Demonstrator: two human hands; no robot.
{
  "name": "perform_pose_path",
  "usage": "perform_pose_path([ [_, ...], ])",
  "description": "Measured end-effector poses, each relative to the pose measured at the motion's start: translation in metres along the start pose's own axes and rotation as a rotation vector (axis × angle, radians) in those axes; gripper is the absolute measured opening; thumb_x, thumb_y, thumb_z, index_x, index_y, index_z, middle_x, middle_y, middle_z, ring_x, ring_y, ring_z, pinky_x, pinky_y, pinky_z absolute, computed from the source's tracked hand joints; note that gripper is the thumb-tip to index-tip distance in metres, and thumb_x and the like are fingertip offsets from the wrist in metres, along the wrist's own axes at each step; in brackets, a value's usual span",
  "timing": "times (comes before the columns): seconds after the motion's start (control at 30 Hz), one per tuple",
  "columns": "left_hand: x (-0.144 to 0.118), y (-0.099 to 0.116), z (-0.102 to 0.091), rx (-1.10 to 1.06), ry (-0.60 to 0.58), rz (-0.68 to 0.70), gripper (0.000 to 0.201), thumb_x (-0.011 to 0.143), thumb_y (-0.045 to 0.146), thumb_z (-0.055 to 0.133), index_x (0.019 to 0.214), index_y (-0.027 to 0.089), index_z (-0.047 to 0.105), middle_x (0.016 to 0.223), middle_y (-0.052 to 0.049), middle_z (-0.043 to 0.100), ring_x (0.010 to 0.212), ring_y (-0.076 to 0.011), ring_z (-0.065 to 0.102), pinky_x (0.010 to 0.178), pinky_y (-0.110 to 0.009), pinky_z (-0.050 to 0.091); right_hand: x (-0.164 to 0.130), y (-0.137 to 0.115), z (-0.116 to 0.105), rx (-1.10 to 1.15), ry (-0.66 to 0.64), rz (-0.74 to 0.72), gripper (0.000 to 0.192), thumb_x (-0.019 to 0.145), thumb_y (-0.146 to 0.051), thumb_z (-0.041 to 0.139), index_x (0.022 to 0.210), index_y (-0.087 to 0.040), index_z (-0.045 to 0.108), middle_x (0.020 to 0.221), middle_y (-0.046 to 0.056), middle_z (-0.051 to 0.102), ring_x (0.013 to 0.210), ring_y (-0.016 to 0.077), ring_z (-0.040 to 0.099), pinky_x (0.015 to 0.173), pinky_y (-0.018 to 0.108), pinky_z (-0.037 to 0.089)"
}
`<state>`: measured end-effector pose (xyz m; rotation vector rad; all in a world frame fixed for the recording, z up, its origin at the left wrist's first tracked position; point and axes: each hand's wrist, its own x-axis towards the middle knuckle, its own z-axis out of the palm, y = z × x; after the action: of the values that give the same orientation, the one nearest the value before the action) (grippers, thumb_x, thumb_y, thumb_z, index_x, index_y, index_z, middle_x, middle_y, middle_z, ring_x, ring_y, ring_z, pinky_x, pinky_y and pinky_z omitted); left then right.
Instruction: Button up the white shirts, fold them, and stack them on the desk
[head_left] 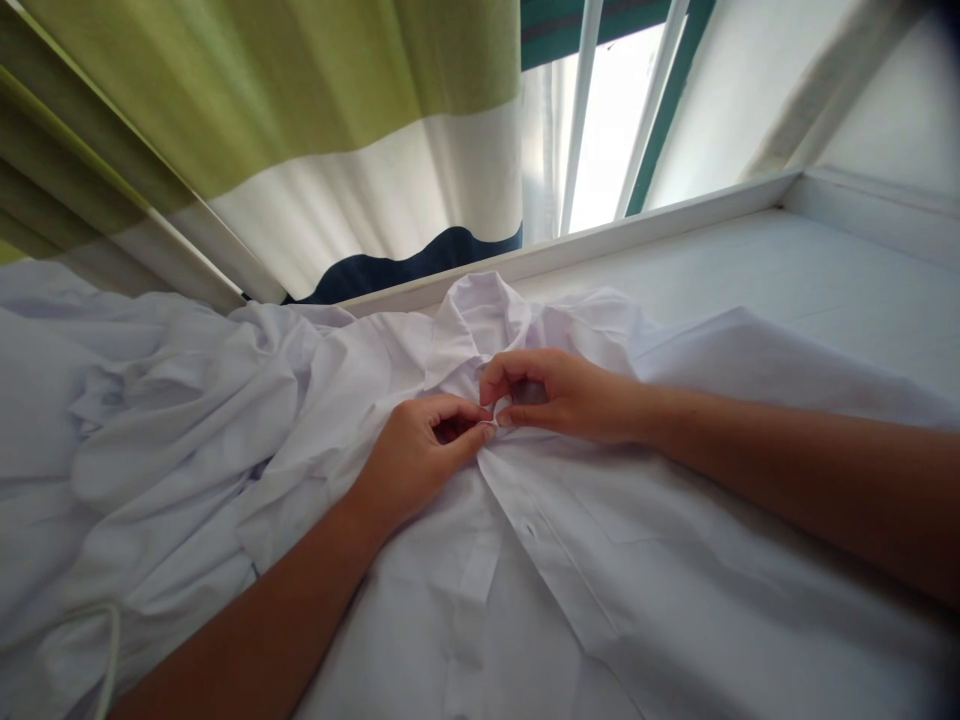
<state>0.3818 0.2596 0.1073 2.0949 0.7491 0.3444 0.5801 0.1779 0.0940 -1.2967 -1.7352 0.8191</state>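
Both hands pinched shut on cloth just below the collar. Left hand [420, 455]: thumb and forefinger closed on the placket edge of the white shirt [570, 560]. Right hand [559, 395]: fingertips curled in, nipping the opposite edge; the two sets of fingertips touch at the top button position.

Shirt lies front-up on the white surface [825, 270], collar [480, 315] pointing toward the window [611, 120]. To the left, a heap of white cloth [135, 420]; behind it, a green-and-white curtain [300, 130].

Doing the step well, as I judge it: keep both placket edges flat and overlapped, hold the hole side taut with one pinch, tilt the button edge-on and feed it through, and keep the collar from twisting.

Hard to make out: the button itself is hidden between the fingertips, so whether it is through the hole cannot be told. One small button shows lower on the placket. Sleeves and hem cut off by the frame. A pale cord at lower left, its ends out of view.
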Motion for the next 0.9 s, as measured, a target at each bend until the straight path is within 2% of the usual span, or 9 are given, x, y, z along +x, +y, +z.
perform_pose_path([
  [0.33,0.0004,0.0031,0.0020,0.090,0.002,0.046,0.011,0.081,0.026,0.069,0.085,0.018,0.075,0.076,0.001,0.070,0.068,-0.0122,0.057,0.065,-0.024,0.042,-0.0030,0.0014,0.0023,-0.087,-0.013,-0.047,0.016,0.080,-0.019,0.069,0.095,-0.020,0.063,0.090,0.000,0.065,0.080,0.0135,0.058,0.071,0.025,0.044],
  [0.57,0.0018,-0.0022,0.0031,-0.116,0.075,0.006,0.013,0.083,0.029,0.067,0.090,0.017,0.066,0.078,0.002,0.062,0.070,-0.0115,0.055,0.064,-0.022,0.043,-0.0032,-0.0018,0.0049,-0.081,0.212,-0.031,0.015,0.079,-0.017,0.063,0.093,-0.020,0.061,0.090,0.000,0.064,0.077,0.0136,0.055,0.072,0.026,0.045],
  [0.63,0.0011,-0.0027,0.0030,-0.128,0.066,0.001,0.014,0.084,0.029,0.065,0.093,0.018,0.065,0.074,0.003,0.058,0.068,-0.0111,0.052,0.063,-0.022,0.042,-0.0031,-0.0021,0.0042,-0.105,0.229,-0.029,0.017,0.077,-0.013,0.060,0.093,-0.020,0.061,0.088,0.000,0.063,0.076,0.0133,0.053,0.072,0.026,0.044],
  [0.77,-0.0018,-0.0020,0.0031,0.021,0.046,0.027,0.010,0.083,0.025,0.064,0.091,0.020,0.060,0.067,0.006,0.050,0.061,-0.0105,0.046,0.060,-0.023,0.039,-0.0025,-0.0006,0.0015,-0.199,0.230,0.025,0.024,0.070,-0.007,0.055,0.089,-0.020,0.061,0.080,-0.002,0.061,0.071,0.0131,0.051,0.067,0.025,0.041],
  [0.9,-0.0039,0.0010,0.0035,0.205,0.018,0.060,0.005,0.081,0.022,0.062,0.081,0.020,0.057,0.069,0.004,0.054,0.065,-0.0125,0.049,0.066,-0.026,0.040,-0.0012,0.0040,-0.0002,-0.258,0.310,0.062,0.024,0.068,-0.008,0.055,0.088,-0.020,0.061,0.076,-0.002,0.059,0.070,0.0132,0.051,0.065,0.025,0.040],
])
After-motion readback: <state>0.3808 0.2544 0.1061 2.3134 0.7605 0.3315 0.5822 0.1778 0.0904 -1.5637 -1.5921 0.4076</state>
